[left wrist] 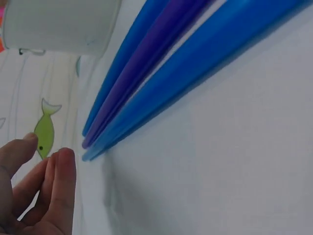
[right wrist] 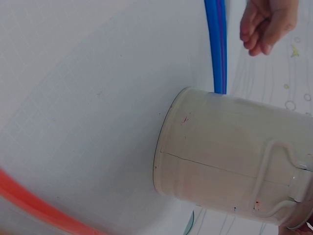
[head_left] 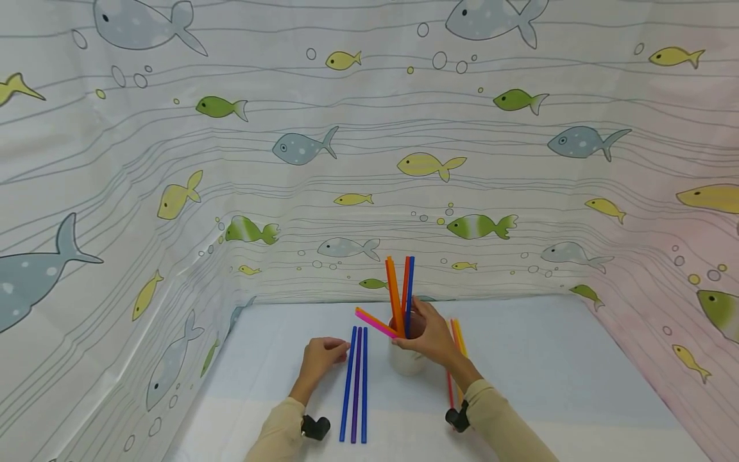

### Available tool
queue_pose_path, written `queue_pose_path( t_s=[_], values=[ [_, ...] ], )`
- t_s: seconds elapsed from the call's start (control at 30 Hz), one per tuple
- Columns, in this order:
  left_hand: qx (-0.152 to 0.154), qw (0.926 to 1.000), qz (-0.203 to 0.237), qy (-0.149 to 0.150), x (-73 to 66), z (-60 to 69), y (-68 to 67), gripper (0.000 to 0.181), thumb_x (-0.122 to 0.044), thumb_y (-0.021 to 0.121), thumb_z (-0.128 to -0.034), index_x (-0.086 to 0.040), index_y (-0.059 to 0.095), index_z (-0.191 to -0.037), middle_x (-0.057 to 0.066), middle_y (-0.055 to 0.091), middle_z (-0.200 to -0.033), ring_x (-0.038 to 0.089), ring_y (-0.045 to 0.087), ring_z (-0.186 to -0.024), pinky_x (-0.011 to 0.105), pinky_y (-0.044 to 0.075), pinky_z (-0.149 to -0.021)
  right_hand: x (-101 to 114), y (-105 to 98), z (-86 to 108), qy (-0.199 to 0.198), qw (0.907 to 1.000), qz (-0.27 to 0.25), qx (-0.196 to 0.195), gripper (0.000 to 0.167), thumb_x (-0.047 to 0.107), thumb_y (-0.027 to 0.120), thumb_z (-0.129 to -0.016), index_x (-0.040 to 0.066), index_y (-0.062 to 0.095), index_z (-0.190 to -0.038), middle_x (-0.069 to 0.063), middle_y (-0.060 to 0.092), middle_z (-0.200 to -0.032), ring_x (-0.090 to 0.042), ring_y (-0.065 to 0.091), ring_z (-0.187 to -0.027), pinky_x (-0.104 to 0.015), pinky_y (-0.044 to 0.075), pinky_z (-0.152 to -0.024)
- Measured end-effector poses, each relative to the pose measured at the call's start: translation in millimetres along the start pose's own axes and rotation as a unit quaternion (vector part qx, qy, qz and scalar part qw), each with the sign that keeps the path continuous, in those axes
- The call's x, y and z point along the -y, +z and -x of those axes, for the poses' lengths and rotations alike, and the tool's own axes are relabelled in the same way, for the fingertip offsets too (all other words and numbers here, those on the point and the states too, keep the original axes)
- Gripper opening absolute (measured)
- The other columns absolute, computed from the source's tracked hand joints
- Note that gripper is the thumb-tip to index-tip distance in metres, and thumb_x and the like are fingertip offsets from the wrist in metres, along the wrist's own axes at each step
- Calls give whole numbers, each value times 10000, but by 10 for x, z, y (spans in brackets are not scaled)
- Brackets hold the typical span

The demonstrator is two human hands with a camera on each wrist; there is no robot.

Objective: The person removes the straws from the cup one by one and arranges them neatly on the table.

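A pale cup point(head_left: 407, 361) with a side handle holds several sticks: orange point(head_left: 396, 295), red, and blue point(head_left: 410, 295) ones stand up, while a pink-and-orange pair point(head_left: 375, 322) slants left. My right hand point(head_left: 432, 339) curls around the cup's rim, thumb in front by the pink end, fingers behind; what the fingertips touch is partly hidden. Left of the cup, two blue sticks and one purple stick point(head_left: 356, 385) lie side by side. My left hand point(head_left: 323, 360) is beside their far ends, holding nothing; in the left wrist view, its thumb and fingers point(left wrist: 63, 178) are apart.
Red point(head_left: 451, 385) and yellow-orange point(head_left: 459, 337) sticks lie right of the cup, partly under my right forearm. The right wrist view shows the cup's side point(right wrist: 220, 156) and a red stick point(right wrist: 39, 205). A fish-patterned sheet point(head_left: 369, 224) rises behind the white table point(head_left: 548, 372).
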State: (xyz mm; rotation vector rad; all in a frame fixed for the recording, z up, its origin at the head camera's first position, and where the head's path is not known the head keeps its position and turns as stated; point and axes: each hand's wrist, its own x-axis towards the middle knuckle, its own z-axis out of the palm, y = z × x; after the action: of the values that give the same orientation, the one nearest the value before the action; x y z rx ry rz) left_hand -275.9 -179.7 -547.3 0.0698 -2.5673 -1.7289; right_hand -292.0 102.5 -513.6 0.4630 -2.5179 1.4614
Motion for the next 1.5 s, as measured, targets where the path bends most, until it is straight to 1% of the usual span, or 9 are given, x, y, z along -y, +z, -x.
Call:
queue_pose_path(
  t_s=[0.27, 0.43, 0.57, 0.73, 0.87, 1.03, 1.23, 1.33, 1.5],
  values=[
    [63, 9980, 301, 559, -227, -16, -6, 237, -164, 703, -912, 0, 710, -1084, 107, 713, -953, 251, 712, -838, 270, 584, -725, -11, -10, 4, -18, 10000, -23, -7, 1110, 529, 874, -633, 127, 342, -1519, -8, 514, -1378, -240, 475, -1292, -608, 333, -1067],
    [81, 9950, 272, 957, -380, -20, 9, 250, -211, 722, -899, -88, 718, -1117, 42, 722, -984, 198, 701, -896, 258, 573, -773, -16, -12, 0, -20, 10000, -19, -17, 1112, 532, 874, -632, 118, 343, -1518, -20, 510, -1384, -248, 478, -1290, -610, 335, -1064],
    [-3, 9889, 166, 1479, -522, -22, 23, 276, -273, 744, -876, -129, 724, -1111, -26, 725, -974, 128, 684, -914, 276, 556, -845, -8, -17, -6, 12, 10000, -43, -15, 1097, 493, 883, -644, 122, 338, -1520, -18, 508, -1385, -244, 479, -1291, -601, 329, -1073],
    [35, 9807, 434, 1907, -707, 3, 44, 299, -345, 759, -849, -156, 735, -1079, -33, 724, -929, 136, 688, -915, 316, 554, -868, 9, -25, -7, 70, 9999, -69, -26, 1088, 457, 894, -647, 133, 335, -1523, -9, 508, -1380, -236, 480, -1288, -595, 323, -1080],
    [142, 9794, 665, 1902, -813, 58, 52, 290, -329, 773, -839, -150, 742, -1065, -15, 721, -941, 164, 684, -943, 322, 552, -872, 14, -21, -4, 70, 9999, -136, 7, 1106, 497, 889, -634, 116, 344, -1518, -13, 510, -1382, -236, 485, -1284, -600, 327, -1075],
    [297, 9819, 698, 1738, -878, 109, 88, 276, -234, 760, -861, -120, 733, -1111, -16, 713, -1010, 158, 668, -985, 296, 543, -881, 17, -10, 4, 94, 9997, -211, 42, 1104, 509, 885, -632, 130, 347, -1518, -22, 508, -1384, -235, 492, -1282, -594, 328, -1077],
    [403, 9811, 528, 1820, -931, 150, 159, 239, -167, 746, -871, -131, 728, -1107, 6, 712, -1007, 194, 669, -994, 449, 502, -959, 12, -2, 12, 122, 9998, -152, -7, 1088, 464, 898, -638, 145, 346, -1520, -14, 502, -1387, -229, 496, -1280, -587, 334, -1076],
    [451, 9796, 420, 1910, -1041, 234, 163, 234, -150, 739, -878, -105, 724, -1107, 23, 717, -998, 224, 666, -999, 513, 488, -961, 8, 0, 12, 78, 9999, -116, -50, 1076, 428, 905, -645, 146, 346, -1520, -13, 502, -1386, -228, 495, -1278, -590, 336, -1074],
    [510, 9772, 300, 2037, -1172, 338, 151, 247, -137, 723, -891, -54, 714, -1123, 39, 724, -1029, 225, 666, -1009, 419, 519, -940, 9, 2, 11, 22, 9999, -101, -48, 1061, 362, 911, -659, 143, 336, -1523, -26, 505, -1385, -235, 490, -1281, -600, 328, -1074]
  ],
)
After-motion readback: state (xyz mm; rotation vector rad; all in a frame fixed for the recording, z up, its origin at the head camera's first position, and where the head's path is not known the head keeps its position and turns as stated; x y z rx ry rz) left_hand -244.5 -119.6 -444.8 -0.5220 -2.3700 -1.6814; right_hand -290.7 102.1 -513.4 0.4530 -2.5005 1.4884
